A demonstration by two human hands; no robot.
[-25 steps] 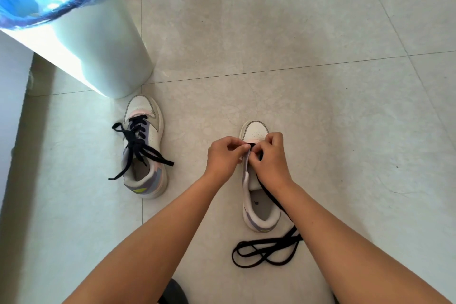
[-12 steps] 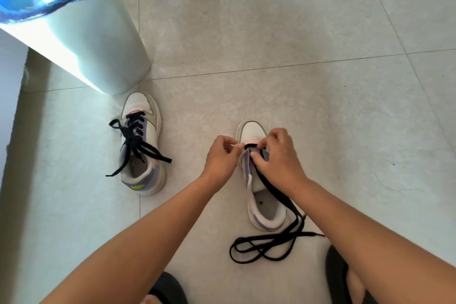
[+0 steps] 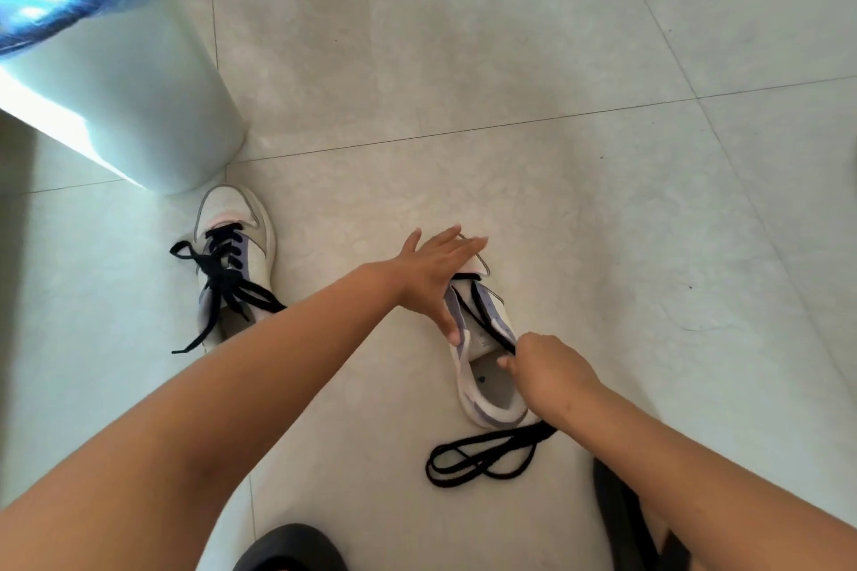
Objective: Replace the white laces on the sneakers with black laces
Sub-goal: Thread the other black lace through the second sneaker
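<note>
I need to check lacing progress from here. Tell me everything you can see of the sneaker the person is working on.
The sneaker is white with lilac panels and stands upright on the tiled floor, toe pointing away. Only its front eyelets carry the black lace; the opening gapes. The left hand presses flat on the toe, its thumb on the side. The right hand pinches the lace and pulls it back, slack looping behind the heel.
</note>
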